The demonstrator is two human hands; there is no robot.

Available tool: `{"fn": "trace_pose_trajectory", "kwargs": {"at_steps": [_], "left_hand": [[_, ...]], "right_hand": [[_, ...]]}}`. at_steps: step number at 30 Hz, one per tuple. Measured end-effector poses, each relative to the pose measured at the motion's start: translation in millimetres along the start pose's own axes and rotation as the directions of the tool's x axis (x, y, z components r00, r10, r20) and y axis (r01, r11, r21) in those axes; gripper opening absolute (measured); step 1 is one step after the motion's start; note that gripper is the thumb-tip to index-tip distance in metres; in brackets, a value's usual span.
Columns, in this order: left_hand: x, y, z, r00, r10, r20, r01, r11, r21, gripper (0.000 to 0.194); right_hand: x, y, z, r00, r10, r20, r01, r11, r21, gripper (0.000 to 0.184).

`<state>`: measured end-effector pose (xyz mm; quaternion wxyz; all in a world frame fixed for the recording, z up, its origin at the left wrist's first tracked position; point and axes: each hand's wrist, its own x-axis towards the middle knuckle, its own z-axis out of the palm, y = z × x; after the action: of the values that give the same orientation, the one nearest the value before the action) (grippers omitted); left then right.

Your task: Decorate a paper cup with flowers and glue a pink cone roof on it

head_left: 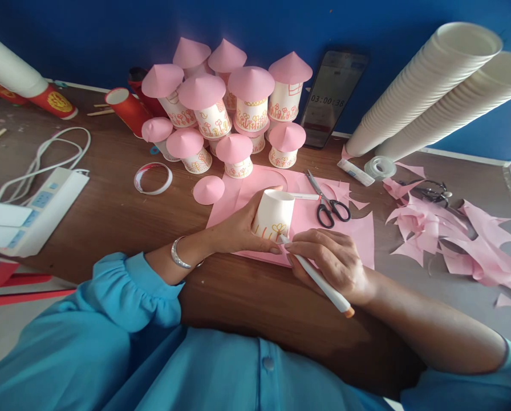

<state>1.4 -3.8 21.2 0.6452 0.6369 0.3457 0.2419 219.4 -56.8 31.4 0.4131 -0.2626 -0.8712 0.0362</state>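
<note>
In my left hand (242, 225) is a white paper cup (275, 210), turned upside down and tilted, with orange and yellow flower lines drawn along its lower side. My right hand (335, 260) grips a white marker pen (324, 285) with an orange end. The marker's tip meets the cup's side near a drawn flower. Under both hands lies pink paper (353, 240). Black-handled scissors (327, 202) rest on that paper beside the cup, and a white pen (305, 196) lies behind the cup. A loose pink paper cone (209, 190) sits to the left.
Several decorated cups with pink cone roofs (251, 85) stand at the back. A phone (335, 100) leans on the blue wall. Tall cup stacks (426, 85), clear tape (380, 168) and pink scraps (430, 225) are at right. A tape roll (153, 178) and power strip (45, 208) are at left.
</note>
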Motion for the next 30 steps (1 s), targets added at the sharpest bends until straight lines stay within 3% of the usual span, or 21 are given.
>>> {"fn": "trace_pose_trajectory", "kwargs": {"at_steps": [10,15,19,26,30], "left_hand": [[-1,-5,-4.8,1.000,-0.013,-0.020,0.012,0.999,-0.045,0.104],[-1,-8,-6.6,0.999,-0.035,0.007,0.036,0.961,-0.273,0.089],[-1,-9,-6.5,0.998,-0.059,-0.016,0.048,0.917,-0.396,0.088],[-2,-4,-6.2,1.000,-0.010,-0.012,0.004,0.902,-0.431,0.078],[-1,-6,-4.5,1.000,-0.007,0.006,0.008,0.932,-0.361,0.091]], "right_hand": [[3,-1,-8,0.999,0.008,-0.038,-0.008,1.000,0.004,0.025],[4,-2,-7,0.993,0.087,-0.085,-0.078,0.991,0.106,0.027],[5,-3,-3,0.991,0.095,-0.097,-0.077,0.981,0.177,0.032],[2,-2,1,0.994,0.039,-0.106,-0.019,0.983,0.182,0.033],[1,-3,2,0.996,0.024,-0.084,-0.008,0.983,0.185,0.033]]}}
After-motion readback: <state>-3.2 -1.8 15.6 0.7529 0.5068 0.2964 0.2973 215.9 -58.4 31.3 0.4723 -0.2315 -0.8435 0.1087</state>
